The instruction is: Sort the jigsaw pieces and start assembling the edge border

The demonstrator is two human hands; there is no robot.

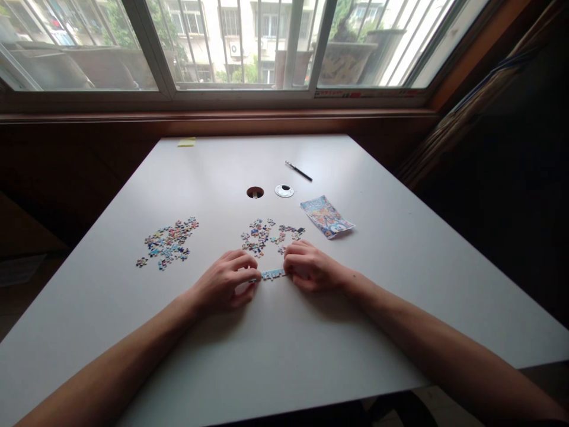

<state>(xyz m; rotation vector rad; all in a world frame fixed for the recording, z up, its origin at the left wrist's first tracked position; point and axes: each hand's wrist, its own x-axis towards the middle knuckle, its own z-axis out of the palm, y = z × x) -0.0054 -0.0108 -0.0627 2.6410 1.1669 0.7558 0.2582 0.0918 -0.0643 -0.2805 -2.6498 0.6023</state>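
Pale-blue jigsaw strip [272, 274] is lying between left hand [227, 277] and right hand [313, 267], both pinching its ends; gentle, level pressure should be keeping it flat.

A person's left forearm [128, 353] and right forearm [427, 323] were bare and slim, broad at their near ends and tapering to narrow wrists [191, 301], the right marked by a small spot [354, 274], with the left hand [229, 279] and right hand [313, 267] also bare.
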